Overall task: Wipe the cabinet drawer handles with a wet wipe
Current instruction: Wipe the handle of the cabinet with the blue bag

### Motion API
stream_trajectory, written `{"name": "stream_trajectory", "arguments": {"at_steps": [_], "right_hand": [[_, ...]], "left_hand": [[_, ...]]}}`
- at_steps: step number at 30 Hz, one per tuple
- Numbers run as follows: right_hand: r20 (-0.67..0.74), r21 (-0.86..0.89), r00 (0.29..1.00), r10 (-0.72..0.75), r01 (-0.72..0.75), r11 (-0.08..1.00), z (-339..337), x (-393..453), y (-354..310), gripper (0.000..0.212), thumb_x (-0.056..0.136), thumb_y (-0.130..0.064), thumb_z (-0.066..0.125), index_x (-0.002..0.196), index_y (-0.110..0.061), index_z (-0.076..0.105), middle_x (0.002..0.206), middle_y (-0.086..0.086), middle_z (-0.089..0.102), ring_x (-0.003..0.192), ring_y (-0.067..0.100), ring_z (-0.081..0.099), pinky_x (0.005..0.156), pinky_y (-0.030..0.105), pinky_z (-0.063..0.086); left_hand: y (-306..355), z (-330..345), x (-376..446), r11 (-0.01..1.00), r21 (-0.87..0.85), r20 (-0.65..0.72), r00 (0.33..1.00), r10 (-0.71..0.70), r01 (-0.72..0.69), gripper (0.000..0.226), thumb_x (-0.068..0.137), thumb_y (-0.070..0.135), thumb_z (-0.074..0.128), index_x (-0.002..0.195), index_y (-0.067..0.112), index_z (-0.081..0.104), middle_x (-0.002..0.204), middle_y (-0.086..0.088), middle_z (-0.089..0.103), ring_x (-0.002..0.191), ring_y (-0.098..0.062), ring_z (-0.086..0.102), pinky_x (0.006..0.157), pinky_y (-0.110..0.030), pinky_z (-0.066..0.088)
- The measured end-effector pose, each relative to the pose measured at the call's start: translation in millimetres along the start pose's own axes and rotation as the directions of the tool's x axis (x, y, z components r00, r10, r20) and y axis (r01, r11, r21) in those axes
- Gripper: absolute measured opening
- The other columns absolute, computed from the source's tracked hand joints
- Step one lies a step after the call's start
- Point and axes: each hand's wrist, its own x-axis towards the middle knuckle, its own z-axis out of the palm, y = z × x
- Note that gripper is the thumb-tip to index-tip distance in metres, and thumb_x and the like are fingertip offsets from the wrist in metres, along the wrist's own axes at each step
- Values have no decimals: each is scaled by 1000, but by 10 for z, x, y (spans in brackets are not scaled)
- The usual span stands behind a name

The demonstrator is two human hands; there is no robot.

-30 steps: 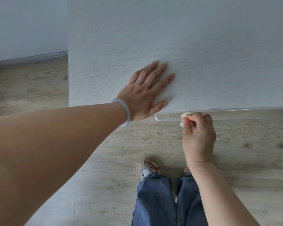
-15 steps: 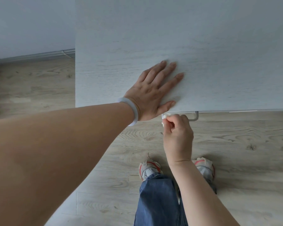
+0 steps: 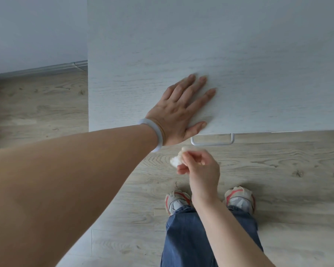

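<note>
Our left hand (image 3: 178, 110) lies flat on the cabinet top (image 3: 239, 64), fingers (image 3: 198, 82) straight and spread. Just right of its thumb, the drawer handle (image 3: 212, 143) sits untouched. Below it, our right hand (image 3: 200, 167) pinches the crumpled wet wipe (image 3: 176, 160), clear of the handle.

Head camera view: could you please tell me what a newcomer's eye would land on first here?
First, the left hand, with a pale translucent bangle on its wrist, lies flat with spread fingers on the white wood-grain cabinet top. Just below its front edge juts a slim silver metal drawer handle. Nearer the viewer, the right hand pinches a crumpled white wet wipe clear of the handle, above two red-trimmed sneakers on grey wood flooring.
</note>
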Motion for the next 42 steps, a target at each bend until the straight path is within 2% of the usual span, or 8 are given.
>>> {"name": "stream_trajectory", "arguments": {"at_steps": [3,11,16,24,27,35,38,42], "right_hand": [[110,509,895,431,-423,749,-94,23,56,5,89,0,62,92,0,66,100,16,67,77,17,68,63,22,57],[526,754,814,245,-580,308,47,207,-49,33,58,15,79,86,2,68,92,16,66,83,22,68,72,26,58],[415,781,876,247,-482,398,-64,230,-18,25,79,13,53,98,0,64,100,12,65,84,17,67,75,21,57],[301,812,922,244,-382,441,-530,226,-98,40,50,11,82,87,8,69,98,18,68,75,17,69,67,19,57],[190,778,940,283,-320,540,-634,271,-248,22,67,10,69,89,9,65,97,19,69,75,16,70,65,17,56],[-277,207,957,-88,149,967,-728,343,-409,12,85,-1,68,88,-12,72,69,2,71,63,16,65,71,26,58],[-246,-122,924,-292,269,955,-712,392,-386,16,85,-9,70,91,-24,73,74,-5,73,68,14,68,76,37,58],[-219,-69,932,-287,279,958,-673,319,-287,13,86,-6,70,97,-11,73,93,4,74,83,16,72,77,37,59]], "left_hand": [[-1,-6,10,1000,-5,-1,1000,2,-2,73,95,60,27,155,19,19,161,-13,17,148,-33,14,116,-42,15],[-4,-2,2,1000,5,-6,1000,-6,6,73,95,60,29,155,20,22,160,-13,20,148,-33,17,115,-43,19],[8,-1,10,1000,13,0,1000,-5,5,72,95,60,29,155,20,21,161,-13,19,148,-32,16,115,-43,19],[-4,-2,5,1000,17,27,1000,-2,2,73,95,61,26,156,20,15,162,-13,14,149,-33,12,117,-43,17],[-4,-10,0,1000,14,32,999,-7,6,73,96,61,25,156,21,13,162,-13,13,149,-33,11,117,-43,16],[-8,-18,-3,1000,12,38,999,-8,8,73,96,61,24,156,22,10,162,-12,11,149,-32,8,118,-42,12],[-4,-9,-5,1000,15,30,1000,-6,5,73,96,61,24,156,21,10,162,-12,11,149,-32,8,118,-42,11],[0,-8,2,1000,9,23,1000,-8,7,73,96,61,25,156,21,13,162,-12,13,149,-32,10,117,-42,13]]}}
